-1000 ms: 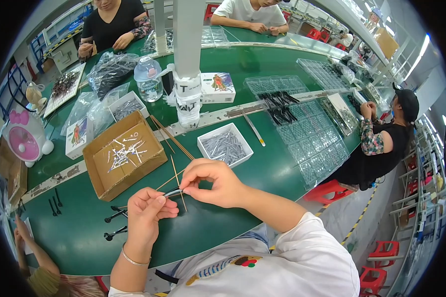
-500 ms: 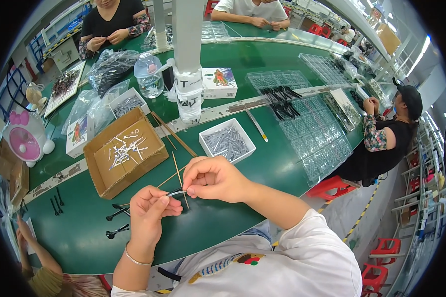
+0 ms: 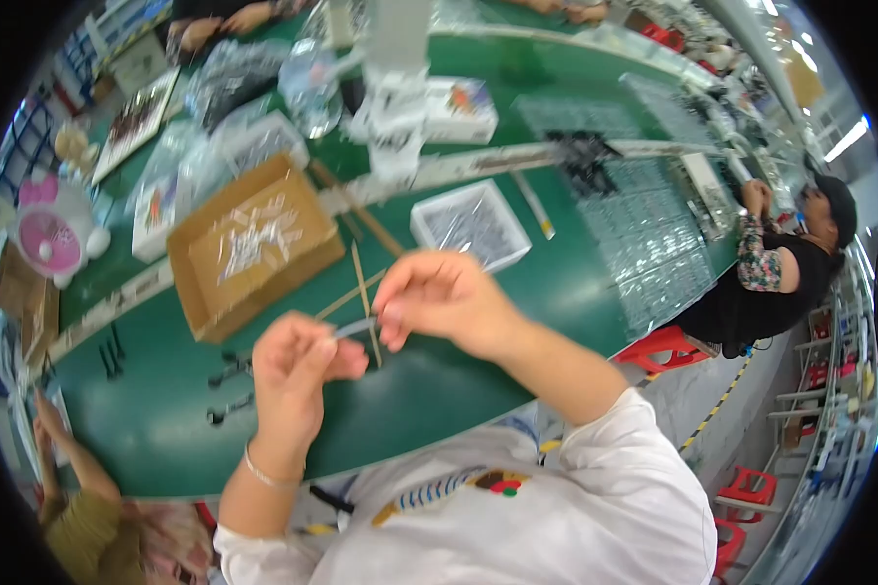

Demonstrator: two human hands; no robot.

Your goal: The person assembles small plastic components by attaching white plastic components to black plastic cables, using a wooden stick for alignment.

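Left hand (image 3: pixel 293 369) and right hand (image 3: pixel 446 297) pinch opposite ends of a thin grey strip (image 3: pixel 354 329), held over the green table (image 3: pixel 458 395), inward of its front edge. Uneven pull or loose grip could drop it onto the wooden sticks (image 3: pixel 363 283).

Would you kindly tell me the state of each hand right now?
Left hand: closed, pinching one end of a thin grey strip.
Right hand: closed, fingers at the strip's other end; picture blurred.

Left hand (image 3: pixel 298 366) and right hand (image 3: pixel 449 300) pinching a thin grey strip (image 3: pixel 354 329), green table (image 3: pixel 458 390) below, open cardboard box (image 3: pixel 293 280) beyond
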